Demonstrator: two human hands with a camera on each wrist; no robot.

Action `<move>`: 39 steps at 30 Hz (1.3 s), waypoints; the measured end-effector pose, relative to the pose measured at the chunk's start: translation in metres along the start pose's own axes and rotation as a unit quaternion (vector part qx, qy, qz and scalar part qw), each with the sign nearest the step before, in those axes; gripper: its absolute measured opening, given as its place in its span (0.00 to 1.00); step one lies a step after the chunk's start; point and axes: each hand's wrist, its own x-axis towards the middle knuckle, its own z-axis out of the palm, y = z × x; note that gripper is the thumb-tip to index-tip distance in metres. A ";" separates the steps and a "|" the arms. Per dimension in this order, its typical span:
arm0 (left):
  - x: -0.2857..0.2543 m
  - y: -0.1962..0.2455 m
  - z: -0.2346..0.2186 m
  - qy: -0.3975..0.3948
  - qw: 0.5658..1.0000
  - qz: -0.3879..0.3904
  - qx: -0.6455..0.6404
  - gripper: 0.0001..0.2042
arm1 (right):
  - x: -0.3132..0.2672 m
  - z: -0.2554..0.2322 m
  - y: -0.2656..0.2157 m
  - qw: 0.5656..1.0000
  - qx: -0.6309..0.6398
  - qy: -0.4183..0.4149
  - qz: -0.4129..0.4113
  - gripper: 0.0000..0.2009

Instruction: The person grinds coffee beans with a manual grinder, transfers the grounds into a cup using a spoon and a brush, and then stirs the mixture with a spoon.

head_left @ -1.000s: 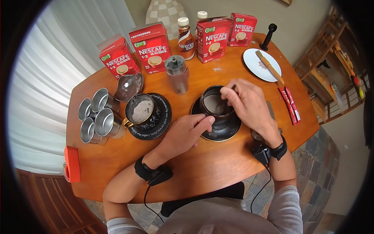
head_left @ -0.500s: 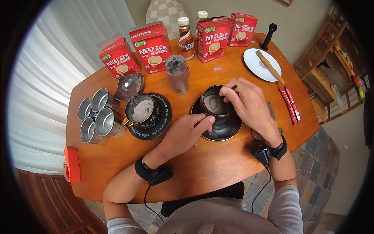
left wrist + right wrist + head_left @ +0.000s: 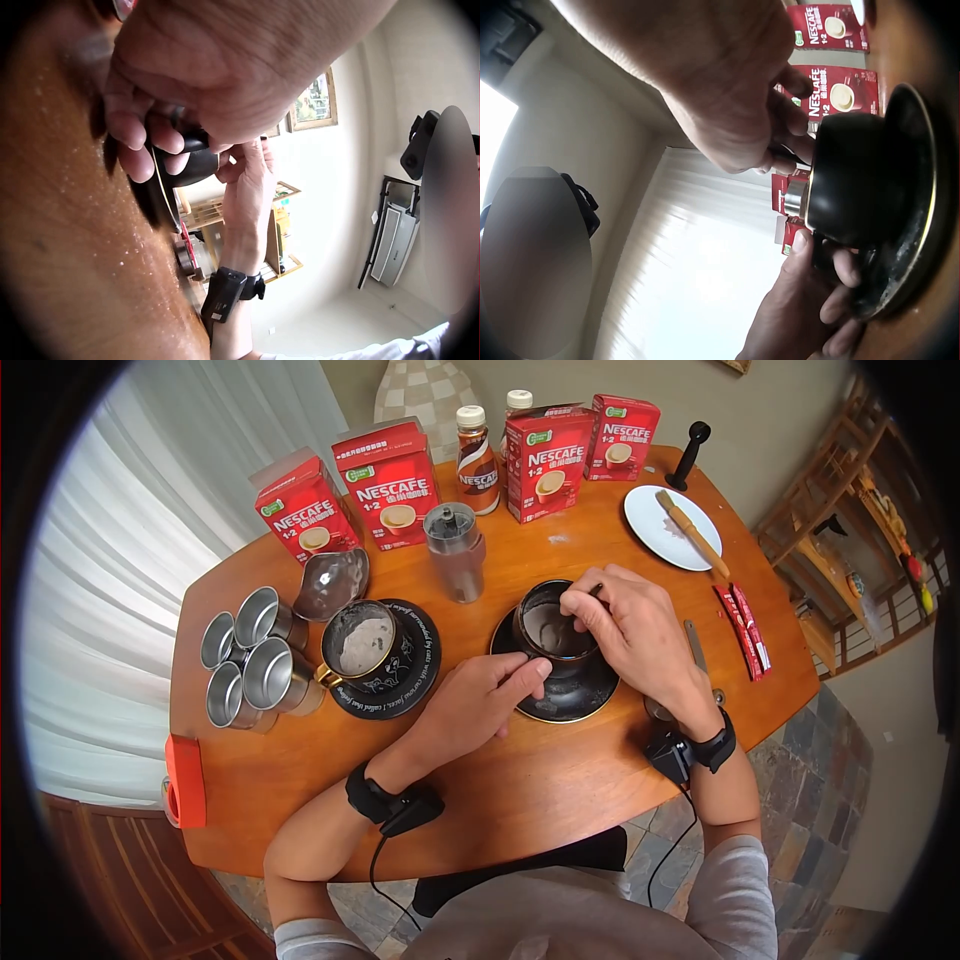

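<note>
Two bare hands at a black cup [image 3: 855, 180] on a wooden bench [image 3: 540, 780]. The cup, gold-rimmed and containing a grey-brown liquid, stands upright on a black saucer [image 3: 562, 706] near the middle of the bench. Left hand [image 3: 480, 700]: fingers curled about the cup's handle, thumb near the rim. Right hand [image 3: 632, 625]: thumb and fingers pinching a thin dark utensil [image 3: 597, 590] over the cup; the utensil's lower end cannot be made out. Left of the cup, a second black cup [image 3: 385, 676], with a gold handle and a pale grey powder inside, sits on a lettered black saucer [image 3: 425, 660]; beside it are four metal cups [image 3: 283, 688]. Behind, a transparent canister [image 3: 458, 560] stands before red Nescafé boxes [image 3: 395, 495] and bottles [image 3: 478, 470]. At right, a wooden-handled brush [image 3: 695, 536] lies across a white plate [image 3: 655, 545], with red sachets [image 3: 742, 630] nearby.
</note>
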 end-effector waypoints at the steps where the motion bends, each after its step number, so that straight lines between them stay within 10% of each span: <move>1: 0.000 0.000 0.000 0.000 1.000 0.001 -0.002 0.23 | 0.000 0.000 -0.001 1.000 0.001 0.001 0.001 0.11; 39: 0.001 -0.004 0.001 -0.002 1.000 0.005 -0.014 0.22 | -0.003 0.008 0.001 1.000 -0.006 -0.005 -0.004 0.13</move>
